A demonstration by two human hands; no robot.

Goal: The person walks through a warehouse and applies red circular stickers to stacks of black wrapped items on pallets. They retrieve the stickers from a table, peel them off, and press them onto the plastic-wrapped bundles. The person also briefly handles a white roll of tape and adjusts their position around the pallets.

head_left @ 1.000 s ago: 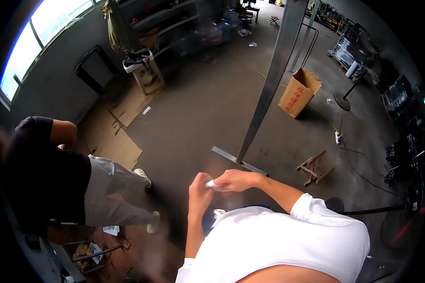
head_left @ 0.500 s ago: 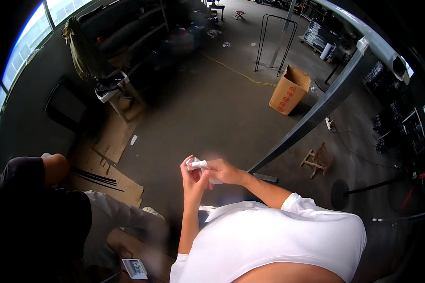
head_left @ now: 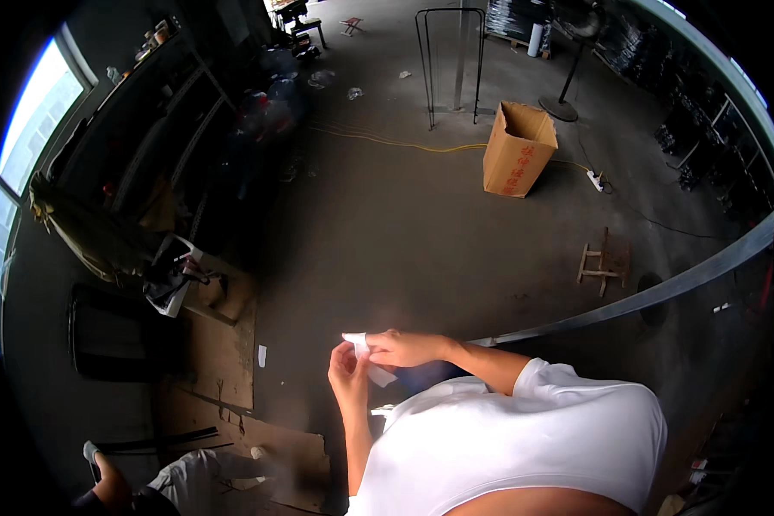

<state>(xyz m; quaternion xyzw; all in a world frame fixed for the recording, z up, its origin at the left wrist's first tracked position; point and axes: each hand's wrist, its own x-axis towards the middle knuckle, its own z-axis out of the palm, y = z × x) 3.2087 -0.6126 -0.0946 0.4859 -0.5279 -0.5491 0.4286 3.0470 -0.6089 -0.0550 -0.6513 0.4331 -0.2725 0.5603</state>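
One white strip [head_left: 354,341] sits between the left hand [head_left: 348,371] and the right hand [head_left: 408,347], above the floor [head_left: 413,249]. Each grip is closed on it at the fingertips, and a loose end hangs below the right hand. The left hand's fingers, more spread half a second ago, now gather in closer, so the strip looks more firmly under control for close work.
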